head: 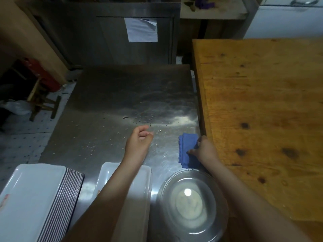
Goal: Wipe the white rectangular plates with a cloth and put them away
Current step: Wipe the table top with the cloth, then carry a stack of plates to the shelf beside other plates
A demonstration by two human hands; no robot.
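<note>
The whole view is looking dim and slightly soft, with the steel cabinet (83, 42) at the back sinking into murk. Light is falling from overhead: a round hotspot is glaring in the glass bowl (212, 187), and a pale sheen is spreading over the counter (111, 102) toward its right edge. The wooden table (262, 102) and the stack of white plates (31, 194) are catching the most light. The blue cloth (187, 145) pinched in the right hand (206, 151) is standing out as the one saturated colour. Straight edges are bowing toward the frame borders, and the near forearms are showing out of focus.
</note>
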